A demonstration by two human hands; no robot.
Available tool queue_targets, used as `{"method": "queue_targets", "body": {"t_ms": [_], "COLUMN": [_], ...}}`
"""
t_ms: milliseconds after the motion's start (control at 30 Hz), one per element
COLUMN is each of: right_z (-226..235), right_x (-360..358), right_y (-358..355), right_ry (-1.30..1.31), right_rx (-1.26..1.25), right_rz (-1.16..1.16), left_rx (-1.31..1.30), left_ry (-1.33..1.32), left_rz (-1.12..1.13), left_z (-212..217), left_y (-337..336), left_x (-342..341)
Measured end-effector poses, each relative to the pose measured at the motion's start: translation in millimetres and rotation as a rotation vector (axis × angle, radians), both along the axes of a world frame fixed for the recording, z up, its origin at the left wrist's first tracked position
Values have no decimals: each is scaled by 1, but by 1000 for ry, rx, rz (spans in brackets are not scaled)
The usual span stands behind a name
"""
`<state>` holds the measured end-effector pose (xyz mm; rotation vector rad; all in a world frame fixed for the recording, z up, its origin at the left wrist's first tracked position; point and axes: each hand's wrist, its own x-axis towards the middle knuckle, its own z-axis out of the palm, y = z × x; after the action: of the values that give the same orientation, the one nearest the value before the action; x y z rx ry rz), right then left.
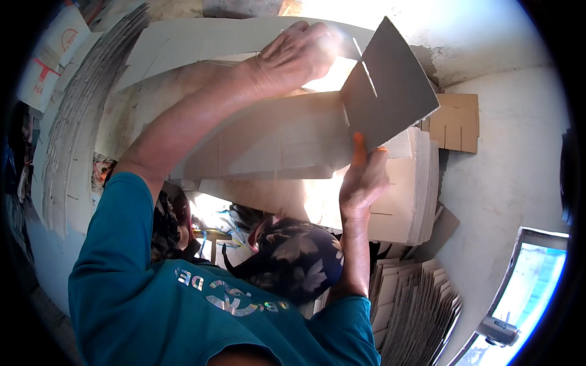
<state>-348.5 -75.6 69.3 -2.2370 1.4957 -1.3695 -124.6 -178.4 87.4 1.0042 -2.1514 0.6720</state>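
Note:
A grey-brown cardboard piece (400, 82) with a bright narrow slit stands tilted up at the right end of the work area. My right hand (364, 183) grips its lower edge, thumb and fingers closed on it; something orange covers the fingertips. My left hand (299, 55) is raised beyond the long cardboard panel (262, 137), left of the slit. Its fingers are curled closed, and glare hides what they hold, if anything. A thin pale strip shows between that hand and the upright piece. The long panel lies under my left forearm and meets the upright piece at a bend.
Stacked cardboard sheets (101, 104) lie along the left. Another stack (400, 201) sits beyond my right hand, with upright cardboard pieces (415, 311) below it. A slotted cardboard piece (455, 122) rests by the pale wall (500, 177). My patterned clothed knee (299, 262) is under the work.

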Motion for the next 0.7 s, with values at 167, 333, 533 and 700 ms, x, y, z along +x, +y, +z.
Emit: {"method": "queue_targets", "body": {"t_ms": [167, 333, 533, 700], "right_z": [10, 39, 55, 1], "right_x": [4, 10, 16, 10], "right_y": [-3, 1, -16, -57], "right_ry": [58, 444, 733, 663], "right_rx": [-53, 143, 174, 203], "right_rz": [-53, -200, 44, 390], "left_rx": [-7, 69, 604, 868], "left_ry": [8, 18, 156, -21], "left_rz": [-79, -179, -76, 87], "left_z": [17, 30, 23, -11], "left_y": [25, 65, 56, 68], "left_x": [-14, -35, -6, 10]}}
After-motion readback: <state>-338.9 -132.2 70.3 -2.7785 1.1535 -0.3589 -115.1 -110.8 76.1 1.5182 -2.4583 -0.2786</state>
